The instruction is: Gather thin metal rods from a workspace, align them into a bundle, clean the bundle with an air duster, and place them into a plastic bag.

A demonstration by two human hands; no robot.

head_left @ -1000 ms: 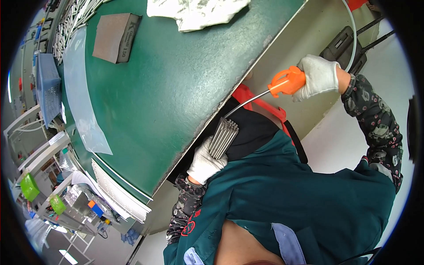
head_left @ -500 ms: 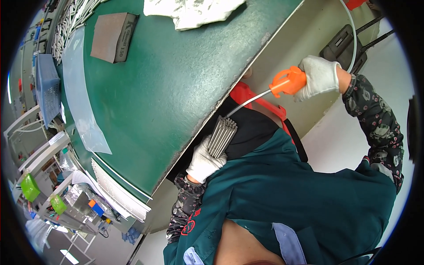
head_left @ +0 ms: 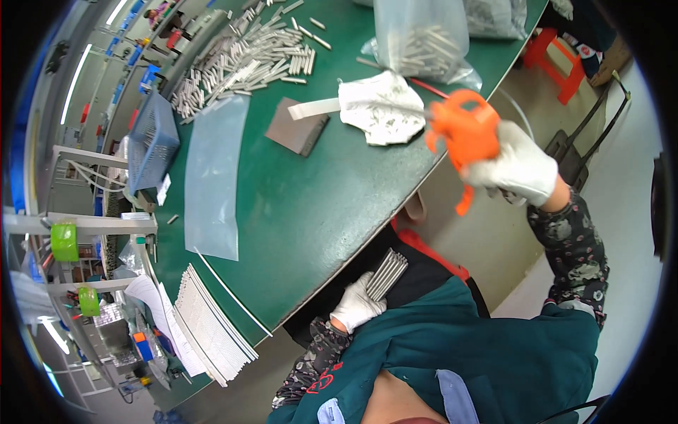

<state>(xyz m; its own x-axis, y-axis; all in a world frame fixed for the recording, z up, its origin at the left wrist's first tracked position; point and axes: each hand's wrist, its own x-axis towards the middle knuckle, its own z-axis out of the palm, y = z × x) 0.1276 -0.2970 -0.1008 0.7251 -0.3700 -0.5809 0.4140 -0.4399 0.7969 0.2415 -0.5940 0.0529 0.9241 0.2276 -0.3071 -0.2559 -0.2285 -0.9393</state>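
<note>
My left hand (head_left: 358, 305), in a white glove, is wrapped round a bundle of thin metal rods (head_left: 388, 275) over my lap, just off the table edge. The rods' ends stick out beyond the fingers. My right hand (head_left: 519, 166), gloved too, grips an orange air blow gun (head_left: 466, 131) raised at the table's right edge. Its thin nozzle, smeared by motion, points left across a crumpled white cloth (head_left: 381, 116). A brown block (head_left: 296, 132) lies left of the cloth on the green table (head_left: 282, 205).
Loose metal rods (head_left: 247, 63) are heaped at the far side, near a clear bag of rods (head_left: 424, 42). A blue plastic sheet (head_left: 215, 177), a blue basket (head_left: 152, 141) and a white ridged stack (head_left: 212, 325) lie to the left. A red stool (head_left: 554, 63) stands beyond the right edge.
My right hand has swung the blow gun away from the rods, up over the table edge by the cloth. My left hand still holds the bundle. The view has shifted, showing more of the far table.
</note>
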